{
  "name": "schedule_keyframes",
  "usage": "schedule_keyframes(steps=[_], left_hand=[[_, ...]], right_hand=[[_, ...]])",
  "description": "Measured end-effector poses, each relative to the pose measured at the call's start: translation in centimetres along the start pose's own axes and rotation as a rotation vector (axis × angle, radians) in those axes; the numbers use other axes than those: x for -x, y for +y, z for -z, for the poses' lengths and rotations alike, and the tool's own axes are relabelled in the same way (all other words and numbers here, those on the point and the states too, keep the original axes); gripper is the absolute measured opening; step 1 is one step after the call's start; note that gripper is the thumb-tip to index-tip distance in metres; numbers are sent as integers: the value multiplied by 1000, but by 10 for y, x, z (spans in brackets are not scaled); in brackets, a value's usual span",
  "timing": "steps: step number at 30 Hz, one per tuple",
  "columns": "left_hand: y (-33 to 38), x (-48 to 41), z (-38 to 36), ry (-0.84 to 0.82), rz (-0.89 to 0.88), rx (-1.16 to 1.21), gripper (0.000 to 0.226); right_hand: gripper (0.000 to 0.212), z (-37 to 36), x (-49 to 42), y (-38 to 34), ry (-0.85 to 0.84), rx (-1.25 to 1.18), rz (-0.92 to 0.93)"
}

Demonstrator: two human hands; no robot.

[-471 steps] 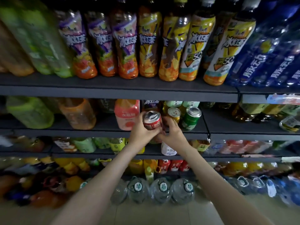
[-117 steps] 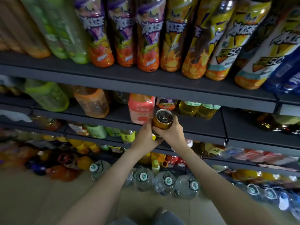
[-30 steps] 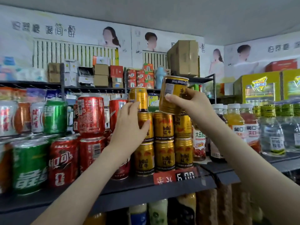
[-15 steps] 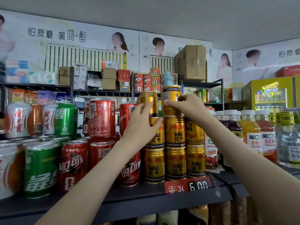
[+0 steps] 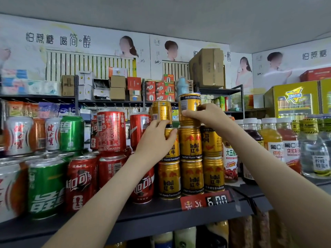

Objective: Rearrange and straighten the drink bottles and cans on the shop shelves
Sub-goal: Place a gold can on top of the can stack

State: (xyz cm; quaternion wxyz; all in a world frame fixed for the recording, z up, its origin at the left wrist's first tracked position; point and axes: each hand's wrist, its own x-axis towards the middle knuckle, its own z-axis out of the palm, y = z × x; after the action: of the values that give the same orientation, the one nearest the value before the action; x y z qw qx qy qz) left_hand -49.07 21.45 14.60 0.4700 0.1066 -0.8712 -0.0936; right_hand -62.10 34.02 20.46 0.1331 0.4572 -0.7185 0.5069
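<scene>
Gold can (image 5: 189, 104) label half-hidden by fingers (image 5: 189, 114).

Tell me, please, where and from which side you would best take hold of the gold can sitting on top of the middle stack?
Probably the lower wall of the top gold can, from the open front-right, as the right hand has it. It stands upright, and another gold can crowds its left.

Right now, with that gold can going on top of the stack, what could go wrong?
1. The top can sits third tier on the middle stack; if off-centre it could tip when the right hand lets go.
2. The left hand steadies the neighbouring stack; a nudge could topple its upper can.
3. The stacks stand near the shelf edge, so cans could fall off.
</scene>
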Motion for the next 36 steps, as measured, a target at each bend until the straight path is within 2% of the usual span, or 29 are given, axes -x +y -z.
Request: schedule_keyframes(steps=[7,11,16,23,26,31,36], left_hand=[[6,1,7,-41,45,-26,51],[6,5,10,-76,79,-25,51],[9,7,13,-76,94,-18,52],[13,11,14,-81,104,-25,53],[14,13,14,-88,97,-19,53],[15,12,16,-110,103,-21,51],[15,9,20,-167,103,-32,48]], right_hand=[[52,-7,-2,1,64,50,-28],[45,-8,1,-2,61,74,-22],[69,-12,5,-1,58,135,-51],[83,-19,21,-7,143,152,-2],[77,-21,28,-10,170,200,-2],[62,-22,28,-22,169,154,-120],[87,-26,1,-3,118,90,-220]])
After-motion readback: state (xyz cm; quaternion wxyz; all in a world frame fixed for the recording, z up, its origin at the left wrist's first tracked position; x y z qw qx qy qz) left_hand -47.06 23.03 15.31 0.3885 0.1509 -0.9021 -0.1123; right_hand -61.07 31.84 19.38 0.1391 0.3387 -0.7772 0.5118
